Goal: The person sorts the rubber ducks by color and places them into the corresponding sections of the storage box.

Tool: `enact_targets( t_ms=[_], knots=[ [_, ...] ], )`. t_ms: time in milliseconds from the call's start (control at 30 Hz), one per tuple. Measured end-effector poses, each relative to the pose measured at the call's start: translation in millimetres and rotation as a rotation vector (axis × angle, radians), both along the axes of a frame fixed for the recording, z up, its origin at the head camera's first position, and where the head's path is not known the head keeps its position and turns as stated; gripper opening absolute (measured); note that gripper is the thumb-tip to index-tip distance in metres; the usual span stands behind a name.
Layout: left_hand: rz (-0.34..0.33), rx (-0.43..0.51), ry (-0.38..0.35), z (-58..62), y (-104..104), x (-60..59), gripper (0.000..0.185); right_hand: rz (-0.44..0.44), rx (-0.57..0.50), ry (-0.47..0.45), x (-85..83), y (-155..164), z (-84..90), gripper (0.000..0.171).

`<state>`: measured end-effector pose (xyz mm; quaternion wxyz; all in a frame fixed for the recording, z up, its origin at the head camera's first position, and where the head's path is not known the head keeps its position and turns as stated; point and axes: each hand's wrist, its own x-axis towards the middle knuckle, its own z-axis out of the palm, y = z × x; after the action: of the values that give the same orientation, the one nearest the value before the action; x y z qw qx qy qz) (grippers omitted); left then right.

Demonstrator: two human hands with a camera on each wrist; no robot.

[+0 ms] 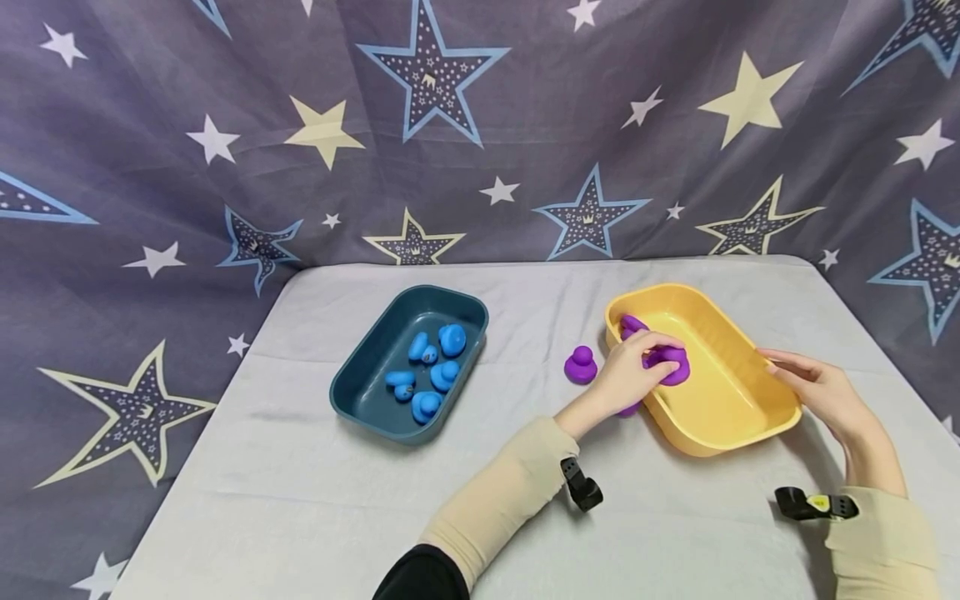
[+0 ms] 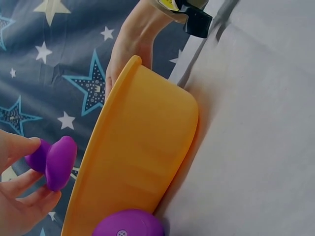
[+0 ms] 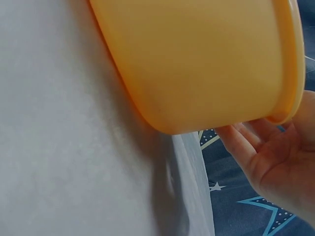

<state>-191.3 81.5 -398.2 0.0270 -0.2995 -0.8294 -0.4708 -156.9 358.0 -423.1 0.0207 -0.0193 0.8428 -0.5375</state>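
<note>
My left hand (image 1: 633,367) pinches a purple toy duck (image 1: 672,367) between thumb and fingers, over the left side of the yellow tub (image 1: 720,333). Seen from the left wrist, this purple duck (image 2: 60,164) is above the tub's rim. More purple shows inside the tub's far left corner, partly covered by the hand. My right hand (image 1: 821,396) holds the tub's right rim, and its fingers (image 3: 238,147) lie against the outer end wall. One purple duck (image 1: 581,367) sits on the table left of the tub; another (image 1: 628,410) is mostly hidden under my left wrist.
A dark teal tub (image 1: 367,408) stands to the left with several blue toy ducks (image 1: 444,375) in it. White cloth covers the table (image 1: 300,517). Behind it hangs a grey star-patterned curtain (image 1: 525,108).
</note>
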Motion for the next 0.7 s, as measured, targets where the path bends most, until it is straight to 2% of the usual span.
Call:
enact_targets(
  t_ms=[267,700],
  knots=[
    [-0.042,-0.041,-0.019,0.7,3.7,3.2,0.024,0.002,-0.015,0.001,0.0,-1.7,3.0,0.031],
    [-0.097,-0.121,0.01,0.2,10.0,6.7,0.025,0.011,-0.026,0.009,0.3,-1.7,2.3,0.03]
  ],
)
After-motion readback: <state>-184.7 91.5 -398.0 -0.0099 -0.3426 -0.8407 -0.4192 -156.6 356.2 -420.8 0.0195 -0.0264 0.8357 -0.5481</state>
